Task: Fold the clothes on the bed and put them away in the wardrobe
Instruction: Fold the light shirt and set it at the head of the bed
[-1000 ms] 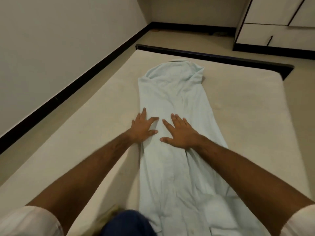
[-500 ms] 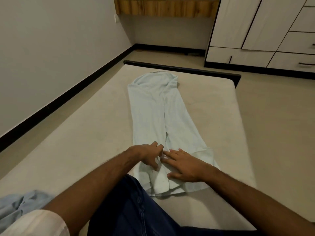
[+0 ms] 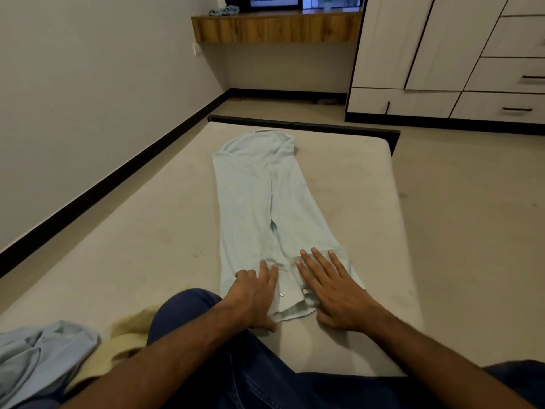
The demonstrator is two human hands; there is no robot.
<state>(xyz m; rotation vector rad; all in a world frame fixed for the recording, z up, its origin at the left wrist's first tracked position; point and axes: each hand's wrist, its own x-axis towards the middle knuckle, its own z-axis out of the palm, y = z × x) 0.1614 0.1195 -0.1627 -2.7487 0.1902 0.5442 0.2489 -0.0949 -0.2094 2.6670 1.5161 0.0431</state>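
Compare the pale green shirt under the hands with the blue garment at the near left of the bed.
The pale green shirt lies flat in a long narrow strip; the blue garment sits crumpled in a heap. Both hands, left hand and right hand, press on the green shirt; nothing touches the blue garment. Both are light-coloured and lie on the bed.

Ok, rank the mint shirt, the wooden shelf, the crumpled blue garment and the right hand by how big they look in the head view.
1. mint shirt
2. wooden shelf, though it is far off
3. crumpled blue garment, cut off by the frame edge and nearest the camera, so unsure against the shelf
4. right hand
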